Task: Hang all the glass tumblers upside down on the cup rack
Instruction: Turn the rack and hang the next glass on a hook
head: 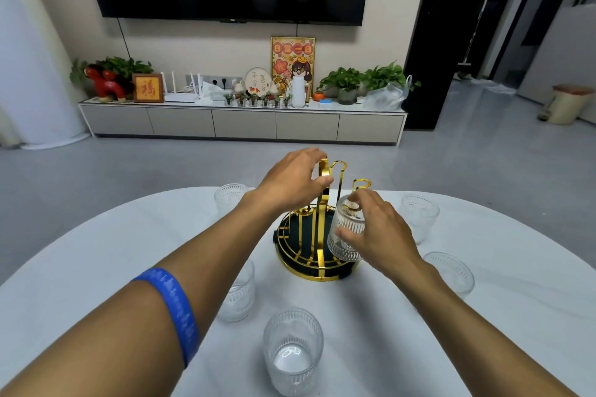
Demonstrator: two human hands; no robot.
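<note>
Tumblers: one inverted glass (346,230) over a gold peg of cup rack (314,235), gripped by right hand (382,230); left hand (295,180) pinching rack's top loop. Five tumblers upright on white table (96,267), among them nearest tumbler (293,350). Probably first of six.

Bare forearms, no sleeves; a blue wristband (175,309) with faint, perhaps printed, markings circles the left forearm.

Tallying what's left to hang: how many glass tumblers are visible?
6: one inverted on the rack, far left, under the left forearm, near centre, far right, near right.
</note>
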